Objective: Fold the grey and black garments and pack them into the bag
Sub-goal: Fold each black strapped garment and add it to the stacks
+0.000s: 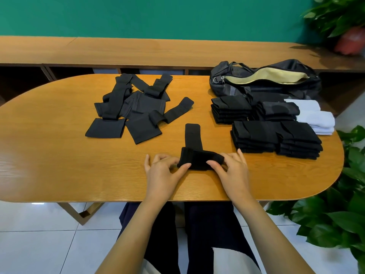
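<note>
- Head view, looking down on an oval wooden table [59,155]: a black garment [199,160] lies near the front edge, between both hands. Its near part is doubled into a thick band, and a flat tail runs away from the person.
- Left hand [162,172] pinches the band's left end between thumb and curled fingers; right hand [232,171] pinches the right end likewise. Neither hand is spread flat.
- Unfolded pile [138,107] of black pieces lies at far left-centre. Folded stacks [276,139] stand at right, with white folded pieces [314,117] just behind them, near the table's right rim.
- Bag [266,80] rests at far right behind the stacks, its zip mouth gaping on a pale lining; nothing shows inside it.
- Judged stage: folding is under way and packing has not yet begun.
- Risk 1: the doubled band may spring open once the pinches let go, since nothing weighs it down.
- Risk 2: the loose tail may skew if the two ends are drawn unevenly, giving a crooked fold.
- Risk 3: carrying the piece rightward could brush and topple the nearest stack, which stands near the right hand.
</note>
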`<state>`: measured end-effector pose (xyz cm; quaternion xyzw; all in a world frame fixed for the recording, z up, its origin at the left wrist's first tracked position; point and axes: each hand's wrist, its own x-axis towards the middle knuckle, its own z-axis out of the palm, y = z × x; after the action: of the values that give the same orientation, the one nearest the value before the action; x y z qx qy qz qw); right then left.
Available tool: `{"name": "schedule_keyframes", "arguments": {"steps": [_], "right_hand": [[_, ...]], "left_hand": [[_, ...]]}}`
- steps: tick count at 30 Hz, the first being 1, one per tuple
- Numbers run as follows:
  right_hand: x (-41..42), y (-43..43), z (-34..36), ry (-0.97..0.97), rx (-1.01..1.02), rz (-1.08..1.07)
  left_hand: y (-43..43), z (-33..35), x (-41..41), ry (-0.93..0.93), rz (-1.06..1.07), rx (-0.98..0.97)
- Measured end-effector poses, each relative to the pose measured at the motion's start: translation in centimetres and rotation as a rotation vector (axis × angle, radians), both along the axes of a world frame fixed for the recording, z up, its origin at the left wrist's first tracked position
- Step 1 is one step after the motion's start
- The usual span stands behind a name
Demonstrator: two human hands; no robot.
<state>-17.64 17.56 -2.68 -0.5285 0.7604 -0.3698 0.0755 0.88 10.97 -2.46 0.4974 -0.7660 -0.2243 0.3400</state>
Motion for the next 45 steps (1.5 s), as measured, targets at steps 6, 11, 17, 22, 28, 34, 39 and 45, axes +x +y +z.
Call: {"name": "schedule_keyframes", "arguments": {"steps": [6,11,17,22,28,34,39,45], "right_hand": [[0.2,0.4,0.6,0.048,-0.065,0.047],[0.2,0.4,0.5,-0.016,-0.061,0.003],[0.2,0.5,0.4,-0.045,-0.044,-0.015],[0.2,0.4,0.3,-0.043,-0.063,-0.003],[0.3,0.3,0.5,-0.016,-0.066,0.006],[0.2,-0.8,1.0,-0.068,0.055,0.112],[0.0,-3.2,1.5,0.002,0.138,0.188],[-0.1,-3.7,1.3,0.037,0.145,0.208]], "left_hand": [[-0.1,-0.2,0.2,0.041,0.074,0.028],[0.2,-0.1,0.1,-0.012,0.074,-0.015],[0.2,0.2,0.1,0.035,0.127,0.021],[0.2,0.3,0.0,0.007,0.143,0.018],[0.2,0.2,0.0,-0.066,0.144,-0.011],[0.3,0.4,0.1,-0.098,0.127,0.023],[0.2,0.5,0.1,-0.107,0.116,0.037],[0.2,0.6,0.1,-0.109,0.109,0.049]]}}
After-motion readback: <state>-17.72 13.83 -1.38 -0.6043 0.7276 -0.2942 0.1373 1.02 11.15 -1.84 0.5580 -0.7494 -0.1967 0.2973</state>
